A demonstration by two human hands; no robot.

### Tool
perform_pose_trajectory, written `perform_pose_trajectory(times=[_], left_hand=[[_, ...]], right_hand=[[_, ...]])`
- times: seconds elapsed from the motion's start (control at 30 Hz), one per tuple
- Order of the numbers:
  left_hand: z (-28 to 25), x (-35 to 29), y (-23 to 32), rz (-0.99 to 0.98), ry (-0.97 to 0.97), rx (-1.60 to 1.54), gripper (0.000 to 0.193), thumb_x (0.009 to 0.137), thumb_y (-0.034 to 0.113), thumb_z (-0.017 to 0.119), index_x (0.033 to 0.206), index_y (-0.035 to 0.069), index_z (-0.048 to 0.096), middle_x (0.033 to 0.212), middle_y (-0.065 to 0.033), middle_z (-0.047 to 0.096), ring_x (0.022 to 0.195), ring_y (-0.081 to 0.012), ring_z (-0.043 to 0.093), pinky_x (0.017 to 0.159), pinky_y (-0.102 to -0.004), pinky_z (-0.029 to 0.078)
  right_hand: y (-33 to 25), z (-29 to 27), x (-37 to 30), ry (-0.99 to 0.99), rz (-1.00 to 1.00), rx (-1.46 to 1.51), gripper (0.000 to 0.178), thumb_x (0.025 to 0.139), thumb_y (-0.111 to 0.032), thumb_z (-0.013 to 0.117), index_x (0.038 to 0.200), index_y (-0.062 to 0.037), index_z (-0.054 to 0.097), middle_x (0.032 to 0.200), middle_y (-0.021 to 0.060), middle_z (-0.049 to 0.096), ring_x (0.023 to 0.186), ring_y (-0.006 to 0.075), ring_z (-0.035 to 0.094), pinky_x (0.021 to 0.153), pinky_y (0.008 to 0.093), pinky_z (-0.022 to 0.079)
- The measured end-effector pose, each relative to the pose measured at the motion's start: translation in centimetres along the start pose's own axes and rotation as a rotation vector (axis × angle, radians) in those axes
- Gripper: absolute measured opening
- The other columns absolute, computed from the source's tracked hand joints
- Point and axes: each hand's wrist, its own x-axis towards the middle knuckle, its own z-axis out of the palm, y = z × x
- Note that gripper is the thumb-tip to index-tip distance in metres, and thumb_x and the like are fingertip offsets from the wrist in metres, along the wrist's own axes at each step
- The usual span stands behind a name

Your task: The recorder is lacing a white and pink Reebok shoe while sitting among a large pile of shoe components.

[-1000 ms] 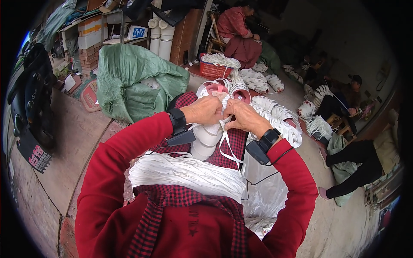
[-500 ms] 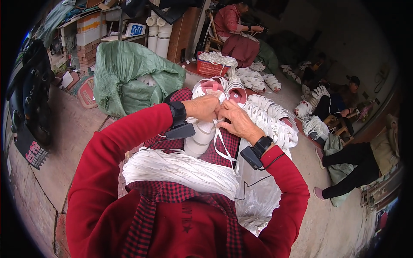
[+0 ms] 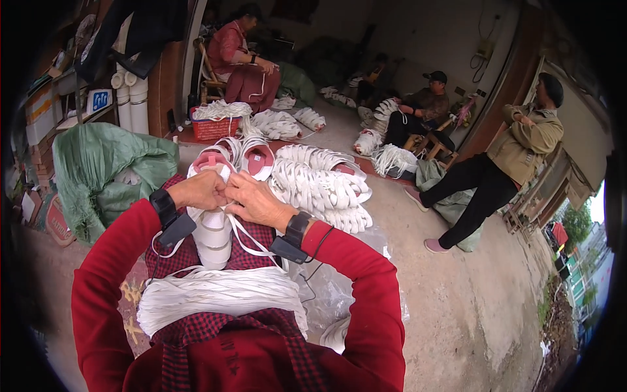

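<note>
A white shoe with a pink lining (image 3: 213,243) rests on my checkered apron (image 3: 168,259), its toe toward me. My left hand (image 3: 201,191) and my right hand (image 3: 258,201) meet over its upper, fingertips pinched together on a white shoelace (image 3: 247,236). One loose length of it hangs below the right hand. Just beyond stands a second white shoe with a pink insole (image 3: 257,161). Across my lap lies a thick bundle of white laces (image 3: 219,299). The exact pinch point is hidden by the fingers.
Laced white shoes (image 3: 320,186) are piled right of my hands. A green sack (image 3: 108,173) stands at left. Farther off are a red basket (image 3: 213,129) of laces and seated people working. A person with folded arms (image 3: 526,140) stands at right. Clear plastic (image 3: 333,287) lies beside my lap.
My view has swung to the right, so the surroundings sit farther left and the standing person shows in full. Both hands stay together at the same shoe and lace.
</note>
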Motion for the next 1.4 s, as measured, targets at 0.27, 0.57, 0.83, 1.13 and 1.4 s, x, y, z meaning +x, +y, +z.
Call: perform_pose_trajectory(times=[0.27, 0.57, 0.83, 1.13, 1.4], left_hand=[[-4.1, -3.2, -0.2, -0.017, 0.618, -0.636, 0.018, 0.093, 0.011, 0.059, 0.086, -0.003, 0.067, 0.078, -0.0033, 0.065, 0.072, -0.0089, 0.058, 0.066, -0.0262, 0.047], [-4.6, -1.8, 3.6, 0.122, 0.588, -0.539, 0.021, 0.096, 0.016, 0.061, 0.097, -0.003, 0.069, 0.087, -0.002, 0.068, 0.082, -0.0072, 0.061, 0.074, -0.0246, 0.05], [-4.6, -4.3, 4.2, 0.101, 0.491, -0.655, 0.04, 0.094, 0.005, 0.044, 0.13, 0.003, 0.06, 0.086, -0.0046, 0.069, 0.074, -0.0104, 0.061, 0.071, -0.0254, 0.051], [-2.6, -4.2, 6.8, 0.231, 0.563, -0.401, 0.07, 0.096, 0.003, 0.043, 0.155, 0.001, 0.005, 0.088, -0.0125, 0.068, 0.082, -0.0207, 0.066, 0.083, -0.032, 0.05], [-1.1, -2.7, 6.9, 0.293, 0.527, -0.375, 0.064, 0.094, 0.001, 0.04, 0.152, -0.001, 0.011, 0.092, -0.0162, 0.064, 0.084, -0.0234, 0.063, 0.083, -0.034, 0.05]], right_hand=[[-0.3, 1.2, -0.3, 0.014, -0.02, 0.099, 0.034, 0.077, -0.028, 0.074, 0.082, 0.0024, 0.06, 0.092, 0.0145, 0.051, 0.092, 0.0331, 0.05, 0.08, 0.0421, 0.044], [-2.8, -2.8, 2.6, 0.193, 0.384, 0.448, 0.019, 0.093, -0.014, 0.058, 0.095, 0.0024, 0.067, 0.084, 0.0076, 0.065, 0.074, 0.0139, 0.058, 0.065, 0.0289, 0.046], [-5.1, -3.8, 4.3, 0.264, 0.407, 0.537, 0.02, 0.096, -0.016, 0.059, 0.095, 0.0018, 0.069, 0.083, 0.0034, 0.063, 0.068, 0.008, 0.054, 0.058, 0.0221, 0.043], [-6.5, -5.9, 4.8, 0.426, 0.436, 0.612, 0.023, 0.092, -0.007, 0.065, 0.112, 0.0039, 0.063, 0.087, 0.0065, 0.069, 0.072, 0.0093, 0.065, 0.064, 0.0199, 0.051], [-6.1, -6.5, 3.9, 0.325, 0.431, 0.546, 0.018, 0.089, -0.006, 0.066, 0.104, 0.0039, 0.067, 0.088, 0.007, 0.069, 0.071, 0.0105, 0.066, 0.063, 0.0227, 0.05]])
